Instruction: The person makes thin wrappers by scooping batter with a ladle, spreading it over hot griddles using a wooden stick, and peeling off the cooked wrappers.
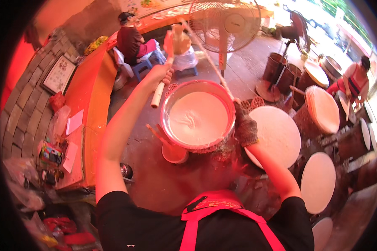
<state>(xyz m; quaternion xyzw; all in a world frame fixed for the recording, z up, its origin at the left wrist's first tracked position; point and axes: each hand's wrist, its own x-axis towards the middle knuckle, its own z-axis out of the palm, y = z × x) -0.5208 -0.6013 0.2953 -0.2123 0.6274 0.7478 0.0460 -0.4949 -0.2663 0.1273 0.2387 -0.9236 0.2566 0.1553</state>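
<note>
My bare left hand point(163, 74) is closed around the pale round handle of a flat spatula point(169, 45), whose blade points away from me. Below and to its right is a round metal pot point(166, 124) of thick pale batter point(199, 116), with ridges on the surface. My right hand point(245, 124), in a dirty knit work glove, is at the pot's right rim. A long pale stick point(207, 56) runs from its fingertips towards the far side, and the hand appears to grip its near end. Just right of the glove lies a large round pale sheet point(276, 138).
A small bucket point(175, 154) with wooden handles sits below the pot. Behind it stand a pedestal fan point(224, 25) and a person point(130, 40) on a blue stool point(142, 69). An orange counter point(94, 94) runs along the left. Several round-topped drums and another person point(353, 80) are at right.
</note>
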